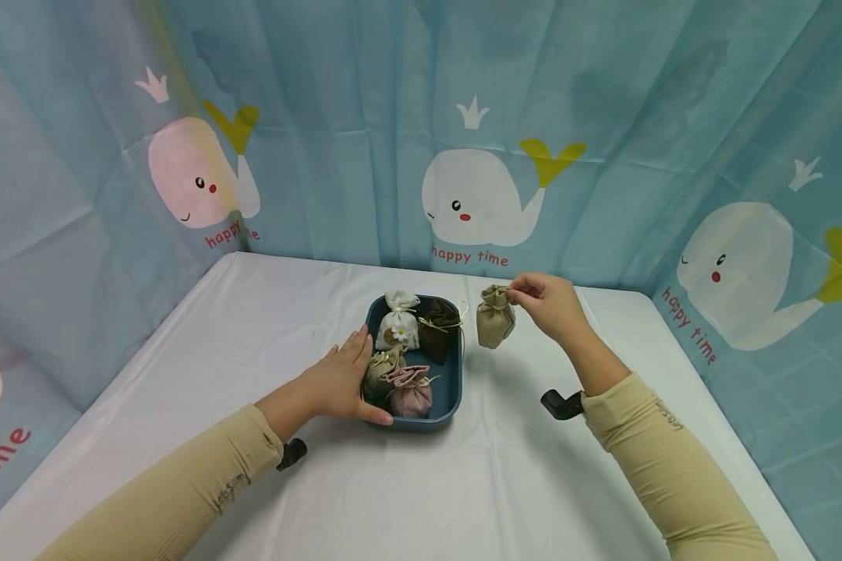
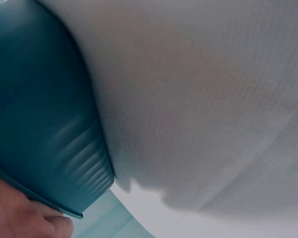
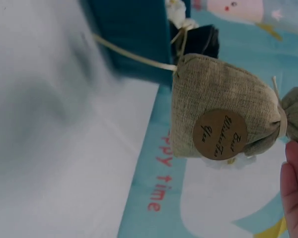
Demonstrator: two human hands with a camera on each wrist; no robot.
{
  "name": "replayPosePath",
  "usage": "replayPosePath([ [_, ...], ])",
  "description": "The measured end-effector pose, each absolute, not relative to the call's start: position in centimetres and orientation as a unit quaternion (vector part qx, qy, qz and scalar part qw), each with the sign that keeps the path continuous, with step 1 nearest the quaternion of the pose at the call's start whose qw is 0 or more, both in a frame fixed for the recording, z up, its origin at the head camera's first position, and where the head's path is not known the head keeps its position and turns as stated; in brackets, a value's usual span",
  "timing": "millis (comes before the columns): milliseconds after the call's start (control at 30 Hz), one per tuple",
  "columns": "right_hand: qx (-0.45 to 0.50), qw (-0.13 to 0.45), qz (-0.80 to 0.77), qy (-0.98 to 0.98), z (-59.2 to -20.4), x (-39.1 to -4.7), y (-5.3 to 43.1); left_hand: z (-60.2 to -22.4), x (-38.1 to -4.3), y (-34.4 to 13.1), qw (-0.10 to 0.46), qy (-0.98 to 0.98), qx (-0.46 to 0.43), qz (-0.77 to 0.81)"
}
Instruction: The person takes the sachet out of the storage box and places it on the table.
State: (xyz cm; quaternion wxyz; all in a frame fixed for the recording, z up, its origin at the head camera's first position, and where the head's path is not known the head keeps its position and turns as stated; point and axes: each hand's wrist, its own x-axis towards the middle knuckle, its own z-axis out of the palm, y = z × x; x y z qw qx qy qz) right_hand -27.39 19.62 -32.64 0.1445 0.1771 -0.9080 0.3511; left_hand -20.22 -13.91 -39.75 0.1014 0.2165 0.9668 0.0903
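Observation:
My right hand (image 1: 543, 304) pinches a beige drawstring pouch (image 1: 495, 319) by its gathered neck, holding it up to the right of a blue rectangular bin (image 1: 428, 425). A round brown label (image 3: 220, 135) with printed words shows on the pouch in the right wrist view. On the bin's left side lies my left hand (image 1: 337, 382), fingers along the rim and thumb stretched over the near corner. Inside the bin are a white pouch (image 1: 397, 331) with a daisy, a dark brown pouch (image 1: 436, 335), an olive pouch (image 1: 379, 380) and a pink pouch (image 1: 414, 399).
A white cloth (image 1: 421, 499) covers the table. Behind and beside it hangs a blue curtain (image 1: 337, 156) printed with whales. A black wrist mount (image 1: 561, 404) juts from the right sleeve, another (image 1: 291, 454) from the left. Pale cord from the brown pouch trails over the bin's right rim.

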Motion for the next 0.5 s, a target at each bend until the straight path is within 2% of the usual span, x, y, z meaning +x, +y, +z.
replayPosePath([
  [500,0.106,0.139,0.333,-0.927,-34.6,-28.9,22.3,-39.5,-20.1,-14.0,0.094,0.966,0.225,0.092],
])
